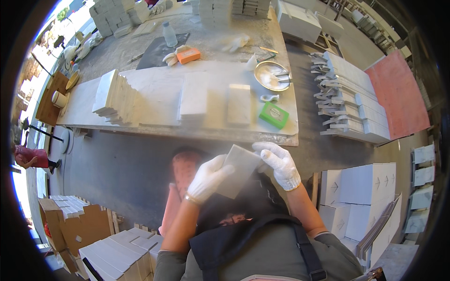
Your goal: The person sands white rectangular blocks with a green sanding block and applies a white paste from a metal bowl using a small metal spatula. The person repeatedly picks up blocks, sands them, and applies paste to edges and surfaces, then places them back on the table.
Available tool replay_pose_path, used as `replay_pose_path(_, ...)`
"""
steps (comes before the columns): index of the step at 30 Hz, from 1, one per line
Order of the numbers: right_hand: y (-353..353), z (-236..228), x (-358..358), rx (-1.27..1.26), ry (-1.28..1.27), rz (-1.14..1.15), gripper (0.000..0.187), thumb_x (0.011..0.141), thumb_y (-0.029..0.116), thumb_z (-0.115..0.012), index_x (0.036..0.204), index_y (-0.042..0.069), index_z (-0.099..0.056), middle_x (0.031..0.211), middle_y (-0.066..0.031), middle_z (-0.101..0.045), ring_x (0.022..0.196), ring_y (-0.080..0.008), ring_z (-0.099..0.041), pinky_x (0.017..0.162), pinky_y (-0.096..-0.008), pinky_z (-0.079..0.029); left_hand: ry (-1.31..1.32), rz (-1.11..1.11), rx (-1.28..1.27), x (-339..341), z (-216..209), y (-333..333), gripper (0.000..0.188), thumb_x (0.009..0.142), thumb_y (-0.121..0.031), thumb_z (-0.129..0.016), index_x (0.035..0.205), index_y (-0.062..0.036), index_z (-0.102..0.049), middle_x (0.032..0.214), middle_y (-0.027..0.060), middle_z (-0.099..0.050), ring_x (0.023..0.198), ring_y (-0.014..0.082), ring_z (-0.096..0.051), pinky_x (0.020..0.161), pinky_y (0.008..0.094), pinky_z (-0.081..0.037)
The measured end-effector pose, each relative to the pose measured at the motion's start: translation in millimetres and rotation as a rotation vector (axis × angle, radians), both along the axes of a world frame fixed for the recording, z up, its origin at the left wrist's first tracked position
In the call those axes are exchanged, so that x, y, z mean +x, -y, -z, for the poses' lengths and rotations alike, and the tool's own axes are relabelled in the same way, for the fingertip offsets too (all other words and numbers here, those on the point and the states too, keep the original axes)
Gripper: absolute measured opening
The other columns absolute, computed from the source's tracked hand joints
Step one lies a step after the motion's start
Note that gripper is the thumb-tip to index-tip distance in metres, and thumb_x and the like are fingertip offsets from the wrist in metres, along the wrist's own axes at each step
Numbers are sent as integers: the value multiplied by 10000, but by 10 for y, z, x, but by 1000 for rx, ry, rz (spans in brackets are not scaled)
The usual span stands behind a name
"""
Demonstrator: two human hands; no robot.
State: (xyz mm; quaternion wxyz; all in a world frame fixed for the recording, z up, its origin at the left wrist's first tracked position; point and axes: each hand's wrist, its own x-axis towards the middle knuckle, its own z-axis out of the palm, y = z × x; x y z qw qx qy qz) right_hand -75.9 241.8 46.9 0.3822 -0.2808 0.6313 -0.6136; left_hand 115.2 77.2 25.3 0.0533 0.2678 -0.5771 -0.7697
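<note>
Just short of the table [154, 86], a pale flat tile [238, 171] is held at a slant. The left hand [208, 178] grips its left side, thumb across the face; the right hand [280, 165] has bent fingers at the opposite corner, but whether they pinch it cannot be told. So 1 tile is in hand; at least 1 more lies near a green box [274, 115] and a metal bowl [256, 75], with a fanned stack [112, 99] farther left. Which of these have been worked does not show.
</note>
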Motion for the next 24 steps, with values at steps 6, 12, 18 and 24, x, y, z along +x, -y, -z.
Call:
replay_pose_path(6, -64, -52, 46, 82, 248, -76, 375, 1038, 229, -659, 1332, -1, -687, 1232, -78, -729, 1057, -148, -665, 923, -307, -532, 5, 18, 38, -53, 18, -86, 459, 984, -237, -716, 1356, 26, -653, 1201, 57, -725, 1074, 134, -647, 947, 306, -518)
replay_pose_path(12, -129, -2, 16, 45, 186, -83, 355, 1028, 213, -661, 1301, -9, -702, 1214, -76, -736, 1059, -152, -669, 950, -311, -531, -3, 25, 124, -103, -10, -140, 487, 984, -224, -722, 1373, 53, -623, 1217, 57, -703, 1094, 126, -622, 983, 302, -497)
replay_pose_path(18, -150, 67, -60, 109, 240, -41, 356, 1009, 181, -669, 1289, -38, -692, 1170, -89, -744, 1082, -155, -672, 978, -311, -523, 88, 55, -5, -169, -99, -176, 434, 985, -208, -713, 1331, 46, -652, 1156, 56, -722, 1021, 120, -632, 926, 296, -518)
replay_pose_path(24, -147, 23, -111, 102, 59, -20, 412, 1023, 218, -679, 1350, -31, -663, 1300, -136, -712, 1207, -198, -646, 1066, -337, -482, 230, 213, -577, -300, -248, -225, 350, 977, -262, -708, 1256, -49, -705, 961, 105, -749, 836, 155, -690, 795, 307, -554)
